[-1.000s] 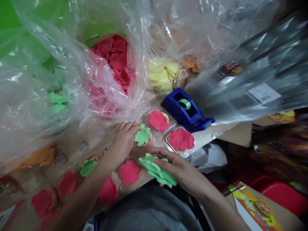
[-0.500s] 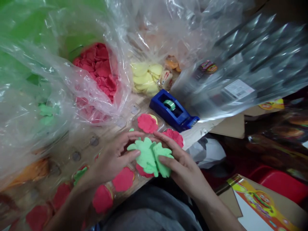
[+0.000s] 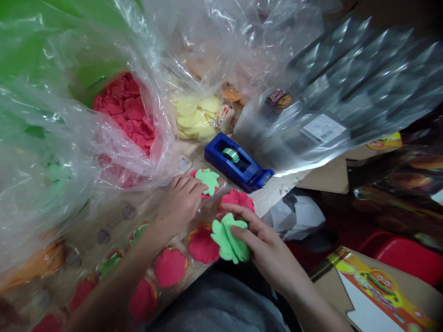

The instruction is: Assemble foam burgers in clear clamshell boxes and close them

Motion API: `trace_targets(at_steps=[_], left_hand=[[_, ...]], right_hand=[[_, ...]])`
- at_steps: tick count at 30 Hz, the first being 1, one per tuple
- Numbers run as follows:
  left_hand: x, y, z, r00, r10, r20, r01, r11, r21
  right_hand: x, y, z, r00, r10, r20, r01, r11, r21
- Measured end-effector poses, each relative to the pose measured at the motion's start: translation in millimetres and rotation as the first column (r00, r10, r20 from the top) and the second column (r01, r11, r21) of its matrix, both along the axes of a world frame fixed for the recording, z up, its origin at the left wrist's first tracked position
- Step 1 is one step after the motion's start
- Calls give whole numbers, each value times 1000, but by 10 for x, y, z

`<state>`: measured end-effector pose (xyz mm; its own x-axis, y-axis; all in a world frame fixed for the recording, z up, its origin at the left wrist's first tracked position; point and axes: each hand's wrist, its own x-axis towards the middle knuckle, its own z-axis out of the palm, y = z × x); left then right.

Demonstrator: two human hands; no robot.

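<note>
- So the right hand [image 3: 261, 242] has its grip clamped on a little bunch of green leaf-shaped pieces [image 3: 226, 242], thumb on top, up over the near edge of the counter [image 3: 268, 197].
- Left hand [image 3: 183, 198] is farther in, fingertips at the left side of a green cutout [image 3: 210, 180] that's lying on a red piece. Thumb's hidden from here, so honestly can't tell if that grip is pinched on it or just resting there.
- Just left of the held bunch there's a red flower-shaped piece [image 3: 204, 244], and another red disc [image 3: 170, 267] nearer and further left.
- On the far side of the right hand, a ruffled red piece [image 3: 238, 199], partly behind the fingers.
- Past that sits a blue tape dispenser [image 3: 248, 173] with a greenish roll in it.
- Far left of it, a clear bag [image 3: 161, 124] full of red cutouts [image 3: 126, 113]; between bag and dispenser, on the far side, a pile of pale yellow pieces [image 3: 195, 115].
- Far right, a heap of clear packaging [image 3: 294, 138] with a barcode label [image 3: 324, 128].
- Near right corner, a cardboard box [image 3: 384, 286] with a burger cartoon.
</note>
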<state>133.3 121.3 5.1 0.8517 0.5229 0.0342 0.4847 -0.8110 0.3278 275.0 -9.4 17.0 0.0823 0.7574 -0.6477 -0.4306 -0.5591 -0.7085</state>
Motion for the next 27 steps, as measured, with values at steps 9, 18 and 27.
trace_targets(at_steps=[9, 18, 27], left_hand=[[220, 79, 138, 913, 356, -198, -374, 925, -66], [263, 237, -57, 882, 443, 162, -201, 663, -722], [325, 183, -27, 969, 246, -25, -248, 966, -77]], right_hand=[[53, 244, -87, 963, 69, 259, -87, 994, 58], [59, 268, -153, 924, 144, 354, -182, 980, 77], [17, 285, -128, 909, 178, 378, -211, 976, 48]])
